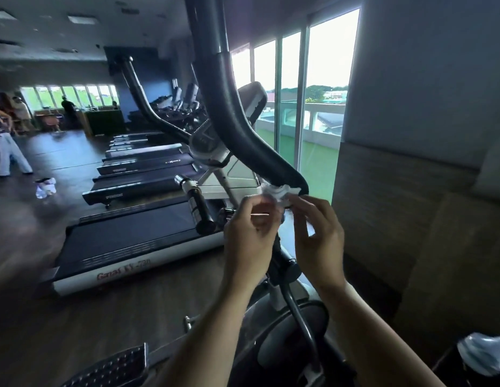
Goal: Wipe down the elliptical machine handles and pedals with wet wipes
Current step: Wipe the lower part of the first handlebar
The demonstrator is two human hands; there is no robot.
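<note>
A thick black padded handle (229,107) of the elliptical curves down from the top of the view to its lower end just above my hands. A crumpled white wet wipe (276,192) sits right under that end. My left hand (250,233) and my right hand (318,236) both pinch the wipe from below with their fingertips. A second black handle (143,99) rises further left. A studded metal pedal (112,368) lies at the bottom left. The machine's console (207,143) is behind the near handle.
A row of treadmills (137,236) runs along the left. A white crumpled bag (45,187) lies on the dark floor. People stand at the far left. Tall windows (321,88) and a wall are on the right. A pale plastic item (483,353) sits bottom right.
</note>
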